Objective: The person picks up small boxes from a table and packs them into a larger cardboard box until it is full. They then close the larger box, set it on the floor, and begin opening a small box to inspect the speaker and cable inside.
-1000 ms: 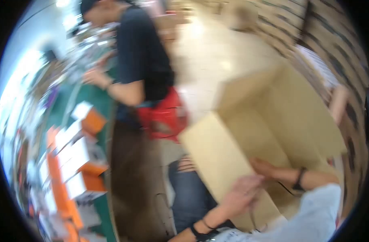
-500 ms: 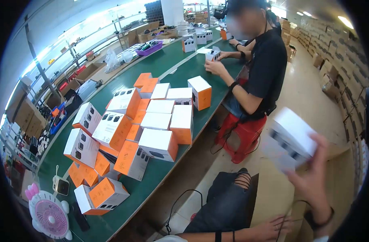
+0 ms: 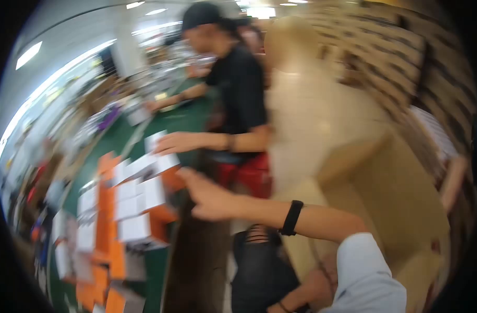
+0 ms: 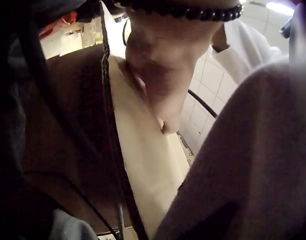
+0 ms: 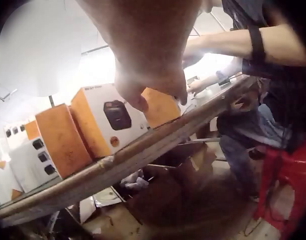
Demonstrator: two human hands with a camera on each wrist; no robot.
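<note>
Reaching out, the right hand (image 3: 213,199) has neared the boxes (image 3: 135,228).

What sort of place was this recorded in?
Probably a packing workshop: white-and-orange boxes crowd a green workbench, a large open carton sits nearby, and what look like cardboard stacks line the right side.

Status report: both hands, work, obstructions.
Left hand on carton flap. Right hand at orange-and-white box, grip unclear. Another person's hand close by, possibly in the way.
</note>
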